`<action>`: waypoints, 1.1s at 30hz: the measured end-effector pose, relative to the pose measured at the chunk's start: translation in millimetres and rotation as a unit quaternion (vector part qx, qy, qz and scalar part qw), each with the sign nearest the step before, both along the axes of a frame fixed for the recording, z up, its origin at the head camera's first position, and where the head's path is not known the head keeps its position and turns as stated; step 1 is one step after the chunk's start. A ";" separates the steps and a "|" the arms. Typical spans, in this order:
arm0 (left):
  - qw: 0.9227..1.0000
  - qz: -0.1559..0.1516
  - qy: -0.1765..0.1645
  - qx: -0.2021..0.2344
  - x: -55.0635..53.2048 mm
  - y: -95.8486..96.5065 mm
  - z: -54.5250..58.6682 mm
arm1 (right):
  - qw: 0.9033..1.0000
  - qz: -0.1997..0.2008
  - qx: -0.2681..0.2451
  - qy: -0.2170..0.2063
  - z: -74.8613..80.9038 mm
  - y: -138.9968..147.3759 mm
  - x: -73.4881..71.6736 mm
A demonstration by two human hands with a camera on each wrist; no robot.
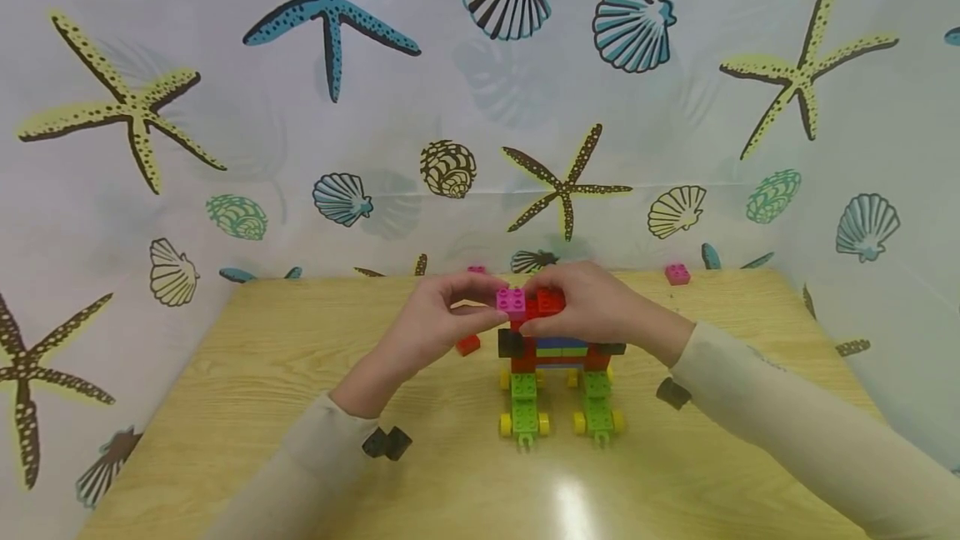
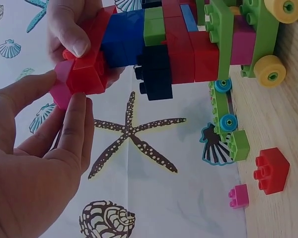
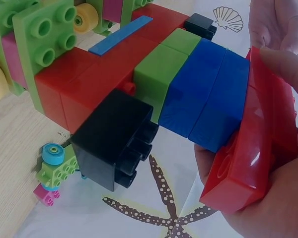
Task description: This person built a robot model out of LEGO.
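Observation:
A tall toy built of toy bricks stands on wheeled lime-green bases (image 1: 524,407). At its upper left my left hand (image 1: 441,317) pinches a pink brick (image 1: 511,303) between thumb and fingers. In the left wrist view that pink brick (image 2: 62,85) touches the end of a red brick (image 2: 91,74); whether its studs are engaged I cannot tell. My right hand (image 1: 592,304) grips the red bricks (image 3: 241,166) along the top. Beneath them come blue bricks (image 3: 207,94), lime bricks (image 3: 161,69) and a red body (image 3: 94,82). Black bricks (image 3: 111,139) jut from the sides.
Behind the toy lie a loose red brick (image 2: 271,171), a small pink brick (image 2: 239,196) and a lime piece with blue wheels (image 2: 219,106). Another pink brick (image 1: 677,274) sits at the back right. A shell-and-starfish cloth (image 1: 405,107) hangs beyond the wooden table (image 1: 300,373).

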State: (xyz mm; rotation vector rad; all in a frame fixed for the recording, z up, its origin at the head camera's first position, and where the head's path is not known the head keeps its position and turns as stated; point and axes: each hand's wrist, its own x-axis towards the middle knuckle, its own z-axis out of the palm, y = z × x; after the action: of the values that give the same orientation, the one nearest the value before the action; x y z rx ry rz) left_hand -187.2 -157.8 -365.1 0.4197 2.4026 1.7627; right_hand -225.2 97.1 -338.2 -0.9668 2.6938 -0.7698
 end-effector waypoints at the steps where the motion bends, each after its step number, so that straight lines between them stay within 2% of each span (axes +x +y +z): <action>1: 1.000 0.002 -0.002 -0.002 0.1 -0.1 0.0 | 1.000 0.002 0.000 0.002 0.0 -0.1 0.1; 5: 1.000 0.000 0.003 -0.010 0.3 -0.7 0.3 | 1.000 0.008 -0.002 0.008 -0.5 0.0 -0.2; 12: 0.998 -0.012 0.041 -0.039 -1.3 -1.6 1.2 | 1.000 0.008 0.002 0.012 -1.4 0.5 -1.0; 18: 0.997 -0.016 0.047 -0.056 -0.2 -2.1 4.3 | 1.000 0.009 0.000 0.010 -0.9 0.1 0.0; 25: 0.993 -0.028 0.080 -0.085 -2.6 -2.7 6.8 | 1.000 0.007 0.000 0.008 1.4 -0.7 1.1; 33: 0.991 -0.038 0.083 -0.095 -1.6 -1.4 11.0 | 1.000 0.009 0.000 -0.002 2.1 0.2 -0.4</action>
State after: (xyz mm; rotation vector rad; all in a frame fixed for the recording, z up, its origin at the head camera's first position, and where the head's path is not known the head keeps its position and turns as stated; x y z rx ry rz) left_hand -188.8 -159.2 -354.1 0.6472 2.5997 1.5046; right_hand -225.6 97.3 -336.1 -0.9874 2.6769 -0.7675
